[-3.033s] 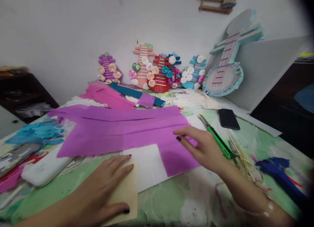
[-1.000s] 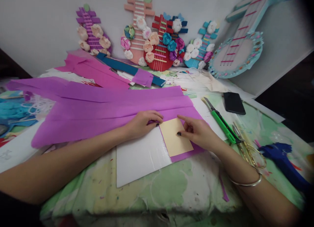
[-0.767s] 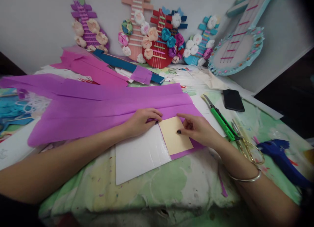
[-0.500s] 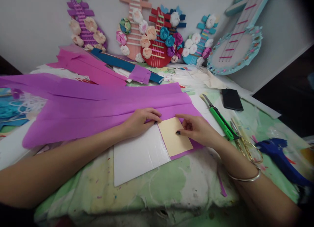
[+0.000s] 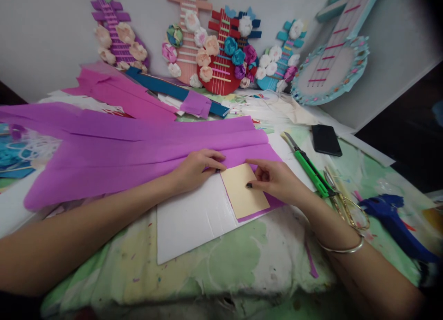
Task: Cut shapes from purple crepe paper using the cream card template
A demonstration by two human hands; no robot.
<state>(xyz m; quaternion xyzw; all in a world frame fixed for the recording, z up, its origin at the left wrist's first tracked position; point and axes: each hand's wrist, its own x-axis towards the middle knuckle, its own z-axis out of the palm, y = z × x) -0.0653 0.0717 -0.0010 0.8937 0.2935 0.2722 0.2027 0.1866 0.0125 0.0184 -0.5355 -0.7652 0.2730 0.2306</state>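
your cloth [image 5: 224,260], mottled green and white, lies beneath both hands, and beyond them flowered lute shapes [image 5: 212,82] stand before a pale wall [image 5: 148,15]. your right hand [image 5: 277,181], thumb and forefinger slightly parted, has its thumb on the cream card [image 5: 238,191], which lies on purple paper [image 5: 138,149] between your hands, while your left hand [image 5: 197,170] gathers its fingers at the card's corner, pinching or merely pressing, i cannot tell. your right hand hides the card's right side, the paper leaves view past your left hand, and the dark recess [image 5: 408,121] beyond your right is murky.
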